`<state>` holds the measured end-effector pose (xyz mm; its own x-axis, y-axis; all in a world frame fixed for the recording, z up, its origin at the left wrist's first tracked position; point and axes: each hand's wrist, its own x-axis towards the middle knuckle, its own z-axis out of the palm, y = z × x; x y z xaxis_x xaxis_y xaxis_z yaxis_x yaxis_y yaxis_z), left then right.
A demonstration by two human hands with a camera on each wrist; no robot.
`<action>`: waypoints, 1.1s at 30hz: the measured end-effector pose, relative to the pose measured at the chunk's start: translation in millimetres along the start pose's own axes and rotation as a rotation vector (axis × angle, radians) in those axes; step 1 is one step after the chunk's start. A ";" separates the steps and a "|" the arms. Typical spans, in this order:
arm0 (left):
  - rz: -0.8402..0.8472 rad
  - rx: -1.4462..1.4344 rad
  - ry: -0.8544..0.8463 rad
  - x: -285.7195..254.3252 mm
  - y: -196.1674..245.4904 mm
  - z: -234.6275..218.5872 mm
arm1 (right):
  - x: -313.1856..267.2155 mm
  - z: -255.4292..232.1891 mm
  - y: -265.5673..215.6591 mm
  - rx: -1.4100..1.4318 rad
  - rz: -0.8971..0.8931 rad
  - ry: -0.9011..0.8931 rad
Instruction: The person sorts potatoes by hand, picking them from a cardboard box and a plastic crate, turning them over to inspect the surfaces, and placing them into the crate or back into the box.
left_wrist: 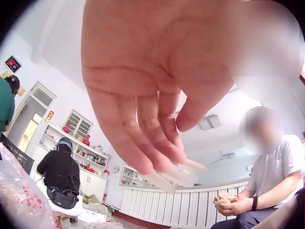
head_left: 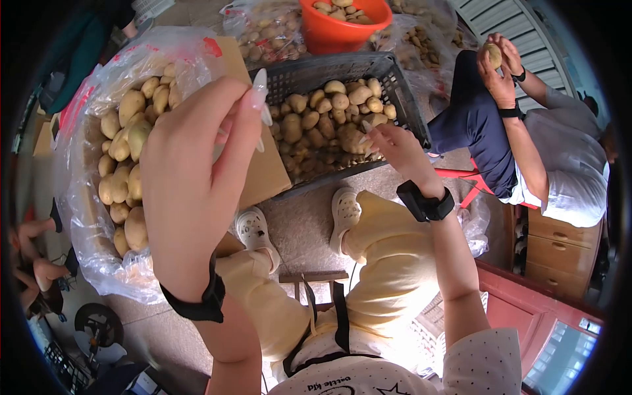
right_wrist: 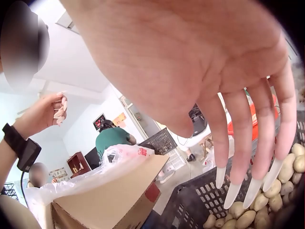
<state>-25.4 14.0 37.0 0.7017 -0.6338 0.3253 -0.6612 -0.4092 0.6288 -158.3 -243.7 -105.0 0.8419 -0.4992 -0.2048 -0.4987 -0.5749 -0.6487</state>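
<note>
The left hand (head_left: 194,171) is raised high between the lined carton and the crate, its fingers bent loosely with nothing between them; the left wrist view shows its bare palm (left_wrist: 157,52). Over the right part of the black crate (head_left: 342,62) hangs the right hand (head_left: 398,148), fingers loosely extended, long nails pointing at the potatoes (head_left: 322,125). In the right wrist view that hand (right_wrist: 205,81) holds nothing, and its nails overlap the crate's potatoes (right_wrist: 245,219); contact cannot be told. More potatoes (head_left: 122,181) fill the plastic-lined carton (head_left: 263,178) at the left.
Behind the crate stand an orange tub (head_left: 342,33) of potatoes and plastic bags (head_left: 266,39) of potatoes. At the right a seated person (head_left: 559,145) holds a potato (head_left: 492,56). A wooden drawer unit (head_left: 559,243) stands behind that person. Other people are at the left edge.
</note>
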 end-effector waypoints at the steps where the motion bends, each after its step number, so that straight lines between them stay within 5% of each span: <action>1: -0.010 0.008 0.005 -0.8 -0.2 -0.7 | 1.4 2.1 4.0 -0.003 -0.028 0.001; 18: -0.118 0.044 -0.001 -1.2 -16.2 2.4 | 14.5 6.6 12.6 -0.003 -0.074 -0.012; 23: -0.145 0.009 0.045 1.4 -15.1 6.0 | 15.0 8.6 10.3 -0.326 -0.082 0.077; 33: -0.163 0.035 0.052 7.3 -21.7 9.3 | 30.8 38.8 9.9 -0.437 -0.050 -0.042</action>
<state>-8.4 12.1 19.1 0.8123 -0.5231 0.2579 -0.5460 -0.5265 0.6517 -129.3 -239.7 -146.2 0.8704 -0.4421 -0.2166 -0.4897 -0.8224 -0.2896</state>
